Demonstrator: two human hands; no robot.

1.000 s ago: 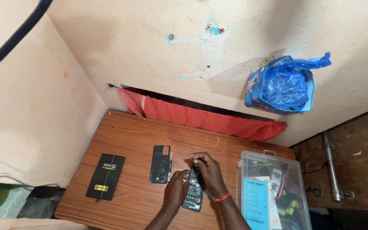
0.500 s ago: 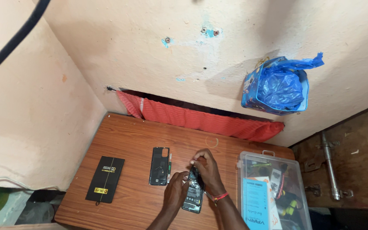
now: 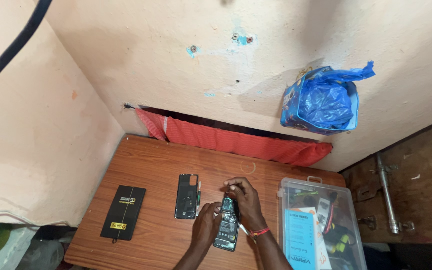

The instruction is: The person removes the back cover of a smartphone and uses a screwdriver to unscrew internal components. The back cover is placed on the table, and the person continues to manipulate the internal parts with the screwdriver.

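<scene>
An opened smartphone [image 3: 227, 225] lies on the wooden table [image 3: 146, 170] with its insides showing. My left hand [image 3: 207, 221] rests against the phone's left edge. My right hand [image 3: 244, 197] sits over the phone's top end, fingers pinched together there; a red band is on that wrist. The phone's black back cover [image 3: 186, 196] lies just to the left, with a thin tool [image 3: 198, 197] beside it. I cannot tell if the pinched fingers hold a small tool.
A black flat box [image 3: 124, 212] lies at the table's left. A clear plastic bin [image 3: 321, 225] with tools and a blue packet stands at the right. Red cloth [image 3: 236, 142] hangs along the back edge. A blue bag [image 3: 323, 100] hangs on the wall.
Both hands stay on the phone with only slight finger movement at its top end. The view has shifted a little.
</scene>
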